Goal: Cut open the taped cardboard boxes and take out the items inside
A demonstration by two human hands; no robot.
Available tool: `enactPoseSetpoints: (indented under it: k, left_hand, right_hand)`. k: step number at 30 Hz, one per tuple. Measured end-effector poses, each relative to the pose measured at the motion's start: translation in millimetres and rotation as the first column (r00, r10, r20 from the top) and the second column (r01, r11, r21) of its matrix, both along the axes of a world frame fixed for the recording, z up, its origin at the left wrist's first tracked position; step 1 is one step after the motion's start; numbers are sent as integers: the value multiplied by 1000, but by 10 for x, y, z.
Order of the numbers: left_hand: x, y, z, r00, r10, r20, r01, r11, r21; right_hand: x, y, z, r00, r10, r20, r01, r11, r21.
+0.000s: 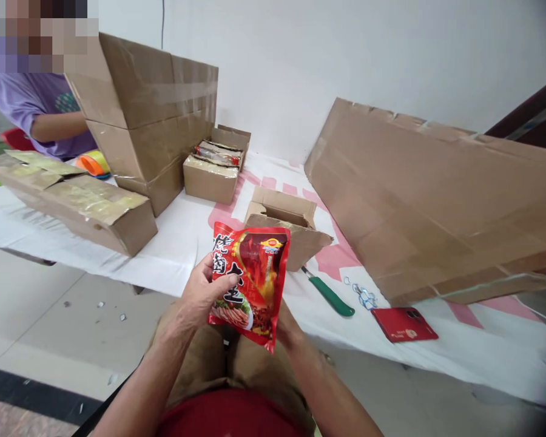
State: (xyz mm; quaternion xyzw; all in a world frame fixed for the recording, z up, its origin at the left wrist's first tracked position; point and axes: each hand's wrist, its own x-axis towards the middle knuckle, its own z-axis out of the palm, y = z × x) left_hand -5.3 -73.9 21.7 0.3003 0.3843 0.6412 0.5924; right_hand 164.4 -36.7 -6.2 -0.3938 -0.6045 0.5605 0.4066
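Observation:
Above my lap I hold a red printed food packet (255,285) with a picture of sliced meat and large black characters. My left hand (200,291) grips its left edge, the thumb pressed on the front. My right hand (286,321) is behind the packet's lower right side; its fingers are hidden, so its grip cannot be made out. Just beyond the packet, a small cardboard box (300,243) stands on the table with its flaps up. To the right of that box lies a green-handled knife (331,296), its blade partly covered by the box.
Stacked taped cartons (159,91) stand at the left, with a long box (86,206) before them. A box of packets (212,176) sits behind. A large cardboard carton (437,200) leans at right. A red phone (404,324) lies near the edge. A person in purple (31,109) sits far left.

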Motion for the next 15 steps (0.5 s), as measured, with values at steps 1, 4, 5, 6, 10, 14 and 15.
enactPoseSetpoints:
  k: [1, 4, 5, 6, 10, 14, 15]
  left_hand:
    - [-50, -13, 21, 999, 14, -34, -15, 1000, -17]
    - [-143, -56, 71, 987, 60, -148, -61, 998, -7]
    - [-145, -69, 86, 981, 63, -182, -62, 998, 14]
    - [-135, -81, 102, 975, 52, -214, -45, 998, 35]
    - [-87, -114, 182, 912, 7, -411, 42, 993, 110]
    - [-267, -160, 221, 774, 426, -469, -282, 895, 346]
    - [-331, -181, 210, 752, 514, -412, -366, 846, 387]
  right_hand:
    - [75, 37, 43, 999, 9, -31, -10, 1000, -26]
    - [310, 153, 241, 974, 62, -217, -88, 990, -113]
    - [359, 170, 314, 961, 87, -264, -121, 986, -113]
    - [382, 170, 382, 951, 111, -288, -146, 984, -103]
    - [240, 64, 553, 966, 46, -253, -59, 997, -41]
    - [83, 26, 636, 877, -234, -419, 238, 970, -43]
    - [76, 38, 661, 835, -285, -471, 294, 954, -55]
